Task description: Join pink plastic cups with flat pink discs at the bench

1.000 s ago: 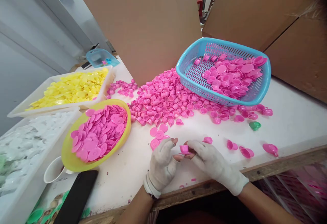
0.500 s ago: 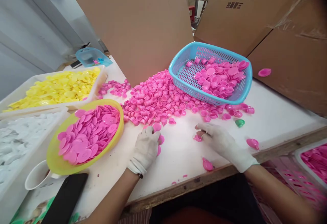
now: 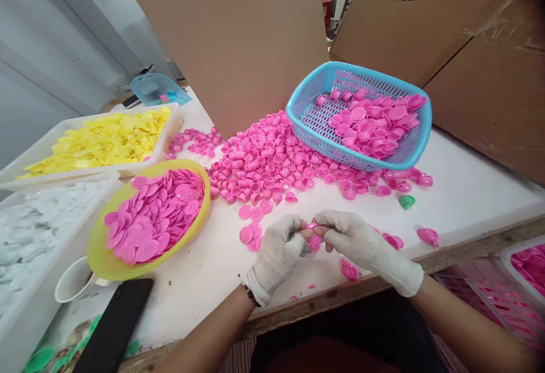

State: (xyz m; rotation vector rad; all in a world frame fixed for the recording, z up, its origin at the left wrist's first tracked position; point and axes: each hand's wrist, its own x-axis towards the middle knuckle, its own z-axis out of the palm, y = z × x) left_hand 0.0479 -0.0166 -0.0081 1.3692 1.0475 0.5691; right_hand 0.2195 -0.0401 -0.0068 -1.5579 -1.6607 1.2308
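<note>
Both my hands wear white cloth gloves and meet over the white table near its front edge. My left hand (image 3: 277, 250) and my right hand (image 3: 356, 238) pinch small pink plastic pieces (image 3: 314, 239) between their fingertips, a little cup and a disc pressed together. A few loose pink discs (image 3: 251, 222) lie just left of my left hand. A big heap of pink toy cups (image 3: 272, 163) spreads behind my hands. A yellow bowl (image 3: 106, 265) of pink discs stands to the left.
A tilted blue basket (image 3: 415, 154) holding pink cup-and-saucer pieces sits at the back right. White trays of yellow discs (image 3: 102, 140) and white pieces (image 3: 34, 231) line the left. A black phone (image 3: 114, 327), a white cup (image 3: 72, 285), a green cup (image 3: 406, 201) and cardboard boxes (image 3: 238, 32) surround the spot.
Half a second ago my hands were apart, each reaching to the table for a pink piece. They have since come together near the front edge with the pieces pinched between them.
</note>
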